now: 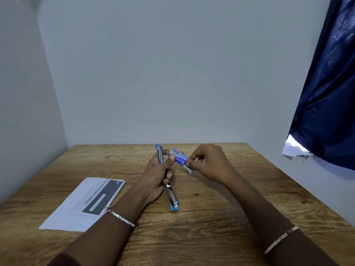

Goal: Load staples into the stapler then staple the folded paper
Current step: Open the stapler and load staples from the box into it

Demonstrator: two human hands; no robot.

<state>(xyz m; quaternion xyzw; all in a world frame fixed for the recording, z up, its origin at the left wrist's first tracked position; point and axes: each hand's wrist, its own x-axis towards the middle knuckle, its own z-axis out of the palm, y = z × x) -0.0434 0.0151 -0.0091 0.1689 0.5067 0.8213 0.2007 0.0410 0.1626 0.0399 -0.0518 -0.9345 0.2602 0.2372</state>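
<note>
Left hand [157, 175] gripping opened stapler [172, 196], right hand [209, 164] pinching staple box [180, 159]

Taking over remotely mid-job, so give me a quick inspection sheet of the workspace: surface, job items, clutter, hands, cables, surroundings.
Surface: wooden table, bare wood around the work.
Job's things: stapler opened out, blue ends; staple box, blue, end flap open; folded paper lying flat at left, printed side up.
Clutter: nothing seen.
Hands: left hand grips the stapler and pinches the box; right hand pinches the box's open end.
Cables: nothing seen.
Surroundings: plain walls; dark blue curtain at right, white paper scraps below it.
</note>
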